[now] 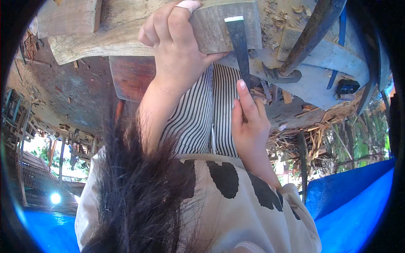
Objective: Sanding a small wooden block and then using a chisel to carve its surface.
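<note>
My left hand [175, 55] is wrapped over the left end of a grey-brown wooden block [211, 33], its thumb along the near edge. That block rests on a long pale plank [114, 40]. A flat chisel [239, 46] with a dark blade and a bright cutting edge lies over the block's right part, edge pointing away from me. My right hand [252, 122] holds the chisel from below, the index finger stretched along it; its handle is hidden by the hand.
To the right stands a dark-handled tool [314, 36] with a metal head [282, 76], near a pale board [325, 55] and a thin blue rod [342, 25]. Wood shavings [274, 19] lie beyond the block. Another wood piece [69, 19] sits far left. Blue sheeting [354, 198] hangs lower right.
</note>
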`<act>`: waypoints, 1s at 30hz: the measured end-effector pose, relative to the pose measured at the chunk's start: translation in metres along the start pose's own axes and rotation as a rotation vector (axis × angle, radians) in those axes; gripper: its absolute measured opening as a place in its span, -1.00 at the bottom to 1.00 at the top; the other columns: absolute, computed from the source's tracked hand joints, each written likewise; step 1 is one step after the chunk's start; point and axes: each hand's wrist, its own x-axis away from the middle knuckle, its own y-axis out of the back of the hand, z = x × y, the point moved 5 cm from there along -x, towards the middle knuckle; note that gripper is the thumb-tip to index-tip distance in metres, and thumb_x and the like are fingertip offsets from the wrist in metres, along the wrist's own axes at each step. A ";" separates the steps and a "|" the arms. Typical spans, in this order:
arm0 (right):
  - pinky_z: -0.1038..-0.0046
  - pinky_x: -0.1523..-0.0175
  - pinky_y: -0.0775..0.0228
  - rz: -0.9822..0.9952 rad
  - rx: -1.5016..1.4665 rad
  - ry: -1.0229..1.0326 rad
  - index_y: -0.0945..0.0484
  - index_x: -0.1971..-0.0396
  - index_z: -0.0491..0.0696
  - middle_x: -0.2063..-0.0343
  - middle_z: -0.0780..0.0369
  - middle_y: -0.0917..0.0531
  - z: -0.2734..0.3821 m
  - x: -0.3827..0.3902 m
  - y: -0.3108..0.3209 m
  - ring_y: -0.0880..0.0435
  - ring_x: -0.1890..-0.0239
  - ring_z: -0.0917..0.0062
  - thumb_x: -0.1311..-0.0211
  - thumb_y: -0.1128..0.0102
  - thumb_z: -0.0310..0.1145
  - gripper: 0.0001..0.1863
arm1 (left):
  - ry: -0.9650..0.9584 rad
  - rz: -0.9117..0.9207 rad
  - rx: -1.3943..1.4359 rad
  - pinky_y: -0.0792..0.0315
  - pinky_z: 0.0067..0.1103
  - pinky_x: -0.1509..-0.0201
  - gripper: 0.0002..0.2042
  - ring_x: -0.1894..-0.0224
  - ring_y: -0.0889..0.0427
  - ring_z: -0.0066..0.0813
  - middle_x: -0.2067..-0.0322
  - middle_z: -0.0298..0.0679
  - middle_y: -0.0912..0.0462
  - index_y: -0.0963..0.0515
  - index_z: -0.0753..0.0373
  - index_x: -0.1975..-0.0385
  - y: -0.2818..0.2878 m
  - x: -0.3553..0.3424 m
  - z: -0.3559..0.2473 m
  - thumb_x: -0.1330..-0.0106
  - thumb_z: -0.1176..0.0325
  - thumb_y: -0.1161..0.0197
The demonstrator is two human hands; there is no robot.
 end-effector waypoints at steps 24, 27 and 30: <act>0.38 0.22 -0.42 0.108 0.032 0.003 -0.28 -0.37 0.01 0.23 0.05 -0.65 0.027 -0.010 -0.014 -0.55 0.41 0.28 -0.23 -0.19 -0.57 -0.33 | -0.012 -0.179 -0.046 -0.09 -0.24 -0.19 -0.05 -0.09 -0.33 -0.09 0.01 -0.07 -0.36 -0.26 0.27 -0.13 0.011 -0.006 -0.012 0.30 0.01 -0.61; 0.36 0.28 -0.41 0.136 0.083 -0.018 -0.29 -0.37 0.05 0.37 0.10 -0.62 0.016 -0.022 -0.008 -0.53 0.45 0.32 -0.23 -0.19 -0.57 -0.33 | 0.029 -0.048 0.002 -0.02 -0.28 -0.24 0.03 -0.19 -0.27 -0.20 -0.08 -0.21 -0.36 -0.27 0.15 -0.19 0.015 -0.008 -0.003 0.44 0.03 -0.65; 0.31 0.19 -0.47 0.145 0.211 0.052 -0.28 -0.37 0.08 0.23 0.06 -0.66 0.036 -0.062 0.012 -0.63 0.33 0.24 -0.31 -0.12 -0.50 -0.38 | -0.018 -0.055 -0.066 -0.03 -0.28 -0.23 0.00 -0.17 -0.31 -0.22 -0.07 -0.23 -0.39 -0.29 0.13 -0.18 0.011 -0.004 -0.002 0.41 -0.01 -0.63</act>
